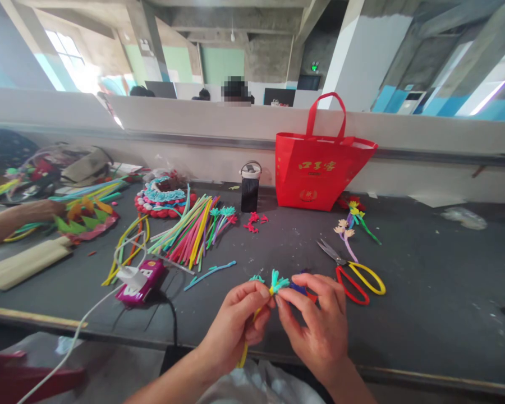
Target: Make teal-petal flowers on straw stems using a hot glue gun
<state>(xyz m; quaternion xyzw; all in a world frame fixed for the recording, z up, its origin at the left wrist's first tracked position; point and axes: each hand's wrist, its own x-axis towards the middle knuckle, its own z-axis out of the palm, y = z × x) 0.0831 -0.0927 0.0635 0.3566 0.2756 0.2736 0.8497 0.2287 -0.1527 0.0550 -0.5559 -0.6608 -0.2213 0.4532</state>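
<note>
My left hand is closed around the yellow stem of a small pipe-cleaner flower with turquoise petals. The stem's lower end hangs below my palm near the table edge. From the other side my right hand pinches the base of the petals between thumb and forefinger. Behind my left fingertips another turquoise piece shows, and blue and orange bits are partly covered by my right fingers. To the right lie scissors with red and yellow handles, their blades apart.
Colourful pipe cleaners are heaped left of centre, near a purple power adapter with a white cable. Finished flowers, a black cup and a red bag stand or lie farther back. Another person's hand is at far left.
</note>
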